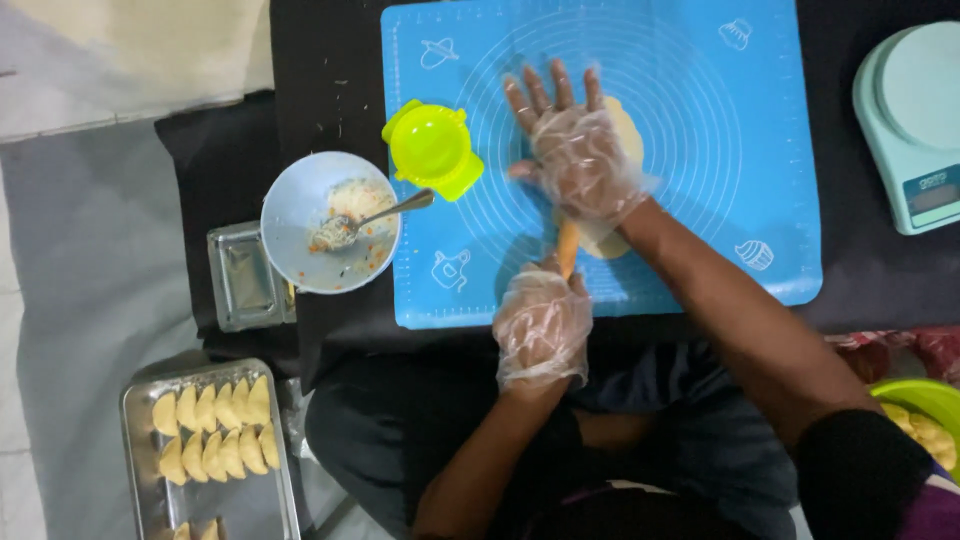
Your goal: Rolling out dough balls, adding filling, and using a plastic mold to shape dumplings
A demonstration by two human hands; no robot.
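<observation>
Gloved right hand [580,160] is pressing flat, fingers spread, on the wooden rolling pin [568,248] over pale dough [628,130]; left hand [541,325] is cupping the pin's near end, centre frame, on the blue silicone mat [700,200].

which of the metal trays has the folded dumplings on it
The larger metal tray at bottom left: rows of folded dumplings lie on it. The small metal tray beside the white bowl has none.

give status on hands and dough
Both gloved hands on the rolling pin: right hand flat, left hand at near end. Dough under it on blue mat. Nothing blocking.
</observation>
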